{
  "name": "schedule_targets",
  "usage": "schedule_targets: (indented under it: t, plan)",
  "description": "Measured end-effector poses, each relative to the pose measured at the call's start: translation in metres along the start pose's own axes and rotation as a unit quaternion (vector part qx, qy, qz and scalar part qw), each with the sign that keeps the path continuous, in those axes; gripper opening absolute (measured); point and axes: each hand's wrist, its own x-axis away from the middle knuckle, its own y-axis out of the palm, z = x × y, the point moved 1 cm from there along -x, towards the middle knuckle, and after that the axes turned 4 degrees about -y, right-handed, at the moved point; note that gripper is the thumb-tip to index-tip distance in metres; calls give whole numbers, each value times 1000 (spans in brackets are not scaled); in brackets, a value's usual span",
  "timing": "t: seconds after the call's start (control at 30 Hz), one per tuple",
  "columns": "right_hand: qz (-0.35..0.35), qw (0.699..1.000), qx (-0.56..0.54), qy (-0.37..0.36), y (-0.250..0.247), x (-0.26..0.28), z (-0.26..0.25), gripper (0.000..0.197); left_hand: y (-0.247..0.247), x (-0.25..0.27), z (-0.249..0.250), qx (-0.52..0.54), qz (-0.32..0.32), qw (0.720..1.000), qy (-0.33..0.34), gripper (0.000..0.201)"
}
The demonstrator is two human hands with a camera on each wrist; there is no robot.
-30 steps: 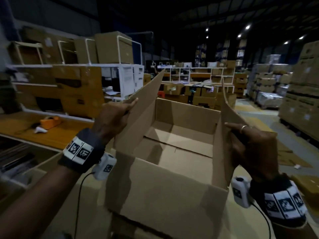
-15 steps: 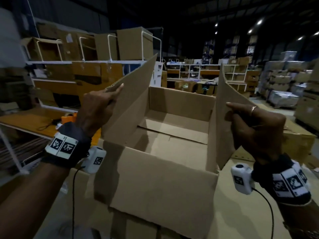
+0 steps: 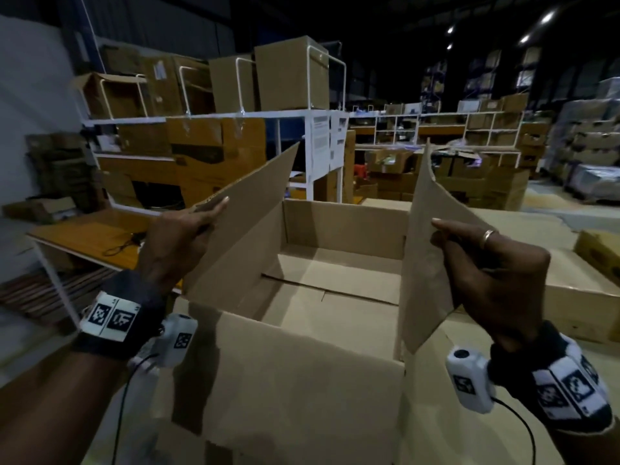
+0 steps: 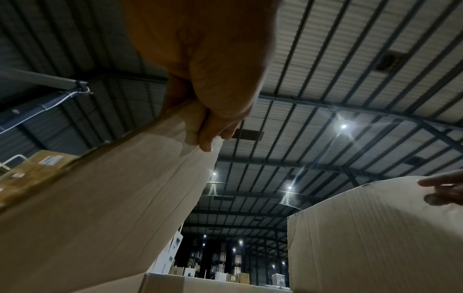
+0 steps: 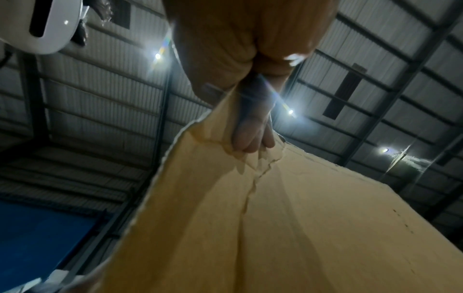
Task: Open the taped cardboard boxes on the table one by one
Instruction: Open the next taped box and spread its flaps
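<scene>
On the desk (image 3: 503, 397) in front, the left hand (image 3: 181, 236) is pinching the open box's (image 3: 302, 380) left flap (image 3: 248, 226) and the right hand (image 3: 496, 273) is pinching the right flap (image 3: 426, 263), thin, light, bendable cardboard best taken near each top edge.

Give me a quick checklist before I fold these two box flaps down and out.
1. Left hand grips the left flap: ok.
2. Right hand grips the right flap: ok.
3. Both flaps raised and free of each other: ok.
4. Cardboard box looks empty inside: ok.
5. Room beside the right flap, with another box nearby: cannot tell.
6. Tape remaining on the flap edges: cannot tell.
</scene>
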Motion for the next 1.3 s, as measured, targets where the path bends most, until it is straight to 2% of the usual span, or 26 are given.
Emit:
schedule_targets:
  t: [0.13,0.23,0.4,0.47,0.53,0.6,0.67,0.73,0.87,1.03,1.3]
  plan:
    - [2,1000,23,10,13,-3,3,25,21,12,-28,3,-19,1000,-24,49]
    - [-9,999,38,12,31,-5,-2,24,30,17,-45,19,-14,999,-31,50]
    - [-72,996,41,42,65,-1,-22,19,36,15,-69,36,3,999,-17,47]
    - [-100,992,54,57,74,5,-34,21,37,21,-79,75,-6,997,-11,44]
    - [-131,986,93,53,79,9,-50,22,36,30,-86,119,-20,993,-6,50]
    - [-165,974,151,44,82,11,-67,27,35,40,-96,142,-21,990,1,57]
    - [-192,958,203,60,84,12,-81,42,33,47,-105,155,-21,988,12,61]
    - [-205,949,223,85,82,12,-93,50,29,52,-107,165,-28,986,25,65]
    - [-210,943,232,112,75,0,-107,48,21,55,-100,182,-54,980,54,68]
    - [-215,930,261,143,76,0,-117,54,40,56,-109,189,-93,977,32,76]
    - [-269,904,252,218,111,60,-95,52,87,86,-91,169,-100,978,66,83]
